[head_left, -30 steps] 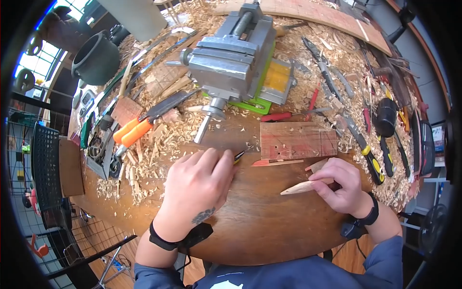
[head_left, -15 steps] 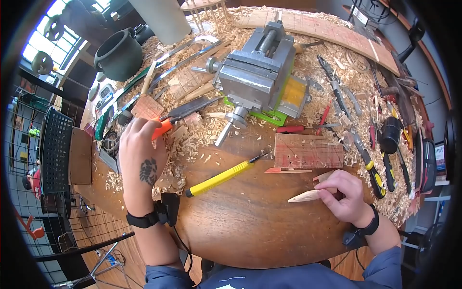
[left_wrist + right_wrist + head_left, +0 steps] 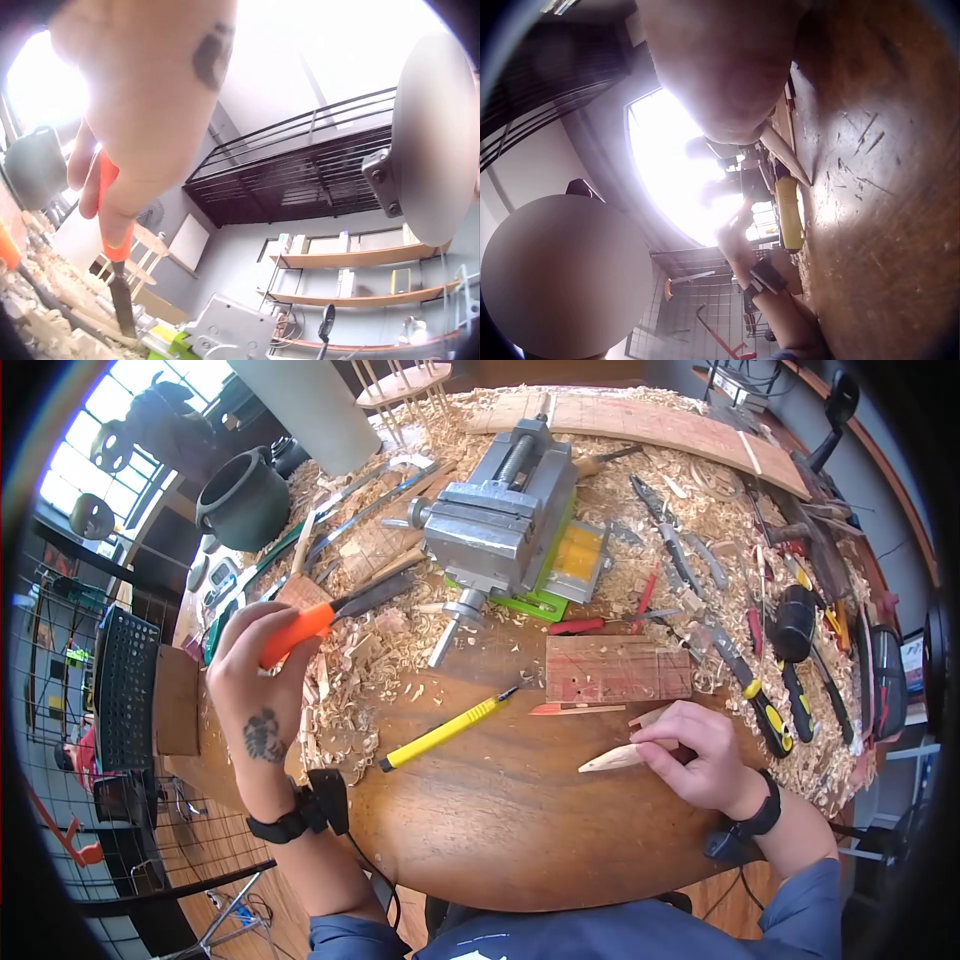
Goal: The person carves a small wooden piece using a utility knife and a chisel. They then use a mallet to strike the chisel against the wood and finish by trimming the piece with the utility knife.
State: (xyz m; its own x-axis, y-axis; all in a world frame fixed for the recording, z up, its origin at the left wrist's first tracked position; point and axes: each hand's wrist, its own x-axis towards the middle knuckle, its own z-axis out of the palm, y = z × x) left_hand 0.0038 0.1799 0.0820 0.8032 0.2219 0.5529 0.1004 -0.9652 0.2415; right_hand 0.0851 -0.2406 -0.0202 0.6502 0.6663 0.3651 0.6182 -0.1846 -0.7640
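Note:
My left hand (image 3: 255,695) grips the orange handle of a file (image 3: 300,632) at the left of the table. In the left wrist view its flat dark blade (image 3: 121,300) points down toward the shavings. A second orange handle (image 3: 7,246) shows at that view's left edge. Between thumb and fingers, my right hand (image 3: 705,755) pinches a small pale piece of wood (image 3: 612,759), carved to a point that faces left. A yellow pen-shaped tool (image 3: 450,730) with a dark tip lies on the table between the hands.
A metal vise (image 3: 490,525) stands at the back middle on a green base. Near my right hand lies a reddish wooden block (image 3: 618,668), a thin red-tipped strip (image 3: 575,709) along its front edge. A black mallet (image 3: 796,622) and several hand tools lie among shavings on the right.
My left hand has let go of the yellow tool, moved left and taken hold of the orange file, whose handle it has lifted. My right hand still pinches the carved wood.

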